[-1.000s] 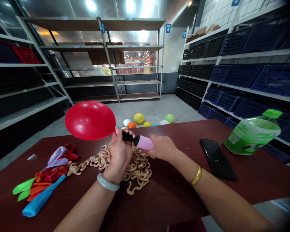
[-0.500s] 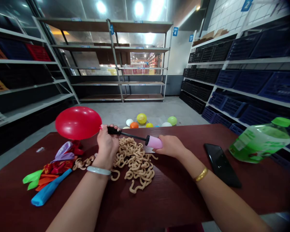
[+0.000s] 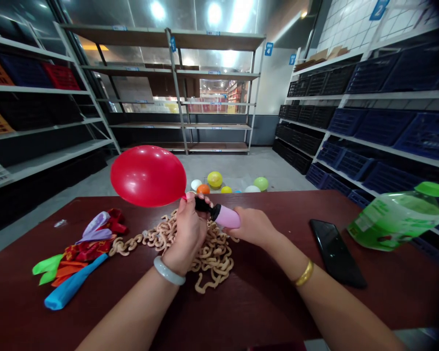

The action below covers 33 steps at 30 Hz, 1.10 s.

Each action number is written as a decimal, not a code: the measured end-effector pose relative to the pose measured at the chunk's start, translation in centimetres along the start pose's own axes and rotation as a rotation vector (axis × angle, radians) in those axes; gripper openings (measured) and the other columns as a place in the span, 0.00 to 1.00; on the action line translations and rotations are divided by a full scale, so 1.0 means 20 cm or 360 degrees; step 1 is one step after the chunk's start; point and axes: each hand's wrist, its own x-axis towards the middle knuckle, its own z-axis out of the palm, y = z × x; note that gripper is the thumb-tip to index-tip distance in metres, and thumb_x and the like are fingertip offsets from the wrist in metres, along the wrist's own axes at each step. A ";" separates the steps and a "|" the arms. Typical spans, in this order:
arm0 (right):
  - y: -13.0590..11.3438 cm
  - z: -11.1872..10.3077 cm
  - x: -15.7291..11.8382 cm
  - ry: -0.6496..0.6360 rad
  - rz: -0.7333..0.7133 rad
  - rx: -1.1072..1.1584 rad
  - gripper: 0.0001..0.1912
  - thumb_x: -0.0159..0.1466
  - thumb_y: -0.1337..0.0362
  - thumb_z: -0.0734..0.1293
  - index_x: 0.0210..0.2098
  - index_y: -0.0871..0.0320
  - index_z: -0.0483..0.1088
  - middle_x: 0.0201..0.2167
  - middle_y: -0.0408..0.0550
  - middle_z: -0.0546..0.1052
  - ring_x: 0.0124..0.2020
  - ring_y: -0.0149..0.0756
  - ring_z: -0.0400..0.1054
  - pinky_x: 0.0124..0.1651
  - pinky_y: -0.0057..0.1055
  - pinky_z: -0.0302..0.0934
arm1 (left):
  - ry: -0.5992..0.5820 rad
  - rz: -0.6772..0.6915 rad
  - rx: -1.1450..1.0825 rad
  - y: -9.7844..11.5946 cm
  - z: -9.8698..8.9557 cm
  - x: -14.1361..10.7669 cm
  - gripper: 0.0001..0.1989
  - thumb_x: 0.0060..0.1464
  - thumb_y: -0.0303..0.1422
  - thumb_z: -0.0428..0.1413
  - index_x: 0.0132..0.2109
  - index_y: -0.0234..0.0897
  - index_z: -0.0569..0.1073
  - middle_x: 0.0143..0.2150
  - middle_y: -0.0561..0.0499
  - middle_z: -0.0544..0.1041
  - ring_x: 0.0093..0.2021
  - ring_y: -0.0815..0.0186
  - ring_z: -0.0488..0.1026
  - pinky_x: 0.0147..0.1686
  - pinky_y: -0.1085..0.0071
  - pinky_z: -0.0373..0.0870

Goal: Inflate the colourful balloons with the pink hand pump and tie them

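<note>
While clasping the black front of the pump (image 3: 215,211) in the left hand (image 3: 190,226), grips its pink end in the right hand (image 3: 254,225), up above the surface (image 3: 270,304), short of the far edge! Points the black end left and a touch toward that far edge, slanting along the long axis back to the near right. Pinches the red balloon (image 3: 148,175) by the neck at that tip, set lengthwise from left to right. Sees curly beige pieces (image 3: 214,263) heaped below the hands, limp balloons (image 3: 84,251) by the left edge, a phone (image 3: 336,253) and a bottle (image 3: 397,219) toward the right edge.
</note>
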 end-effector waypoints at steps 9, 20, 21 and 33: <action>0.10 0.00 0.05 -0.0109 -0.0034 -0.0051 0.26 0.57 0.39 0.68 0.43 0.54 0.72 0.40 0.50 0.80 0.39 0.48 0.75 0.35 0.34 0.59 | 0.0221 0.0058 0.0032 0.25 -0.13 0.25 0.09 0.62 0.30 0.55 0.34 0.38 0.63 0.29 0.53 0.71 0.28 0.66 0.72 0.31 0.67 0.71; 0.12 -0.04 0.02 -0.0053 -0.0059 -0.0103 0.25 0.56 0.41 0.68 0.41 0.55 0.73 0.38 0.52 0.80 0.38 0.49 0.75 0.34 0.35 0.60 | 0.0227 0.0083 -0.0015 0.16 -0.09 0.20 0.10 0.59 0.30 0.58 0.34 0.39 0.63 0.29 0.54 0.70 0.28 0.67 0.71 0.31 0.69 0.69; 0.11 -0.03 0.02 -0.0038 -0.0062 -0.0098 0.25 0.57 0.41 0.68 0.41 0.55 0.73 0.38 0.52 0.80 0.38 0.49 0.75 0.34 0.35 0.60 | 0.0196 0.0057 -0.0022 0.11 -0.07 0.16 0.11 0.59 0.32 0.59 0.35 0.39 0.63 0.29 0.54 0.70 0.28 0.67 0.71 0.32 0.69 0.70; 0.02 -0.01 0.00 -0.0013 -0.0025 0.0039 0.27 0.57 0.40 0.68 0.45 0.53 0.71 0.40 0.50 0.81 0.39 0.50 0.76 0.34 0.36 0.60 | -0.0001 0.0030 0.0038 0.01 0.01 0.00 0.14 0.57 0.37 0.63 0.36 0.38 0.65 0.31 0.53 0.71 0.30 0.67 0.71 0.33 0.68 0.72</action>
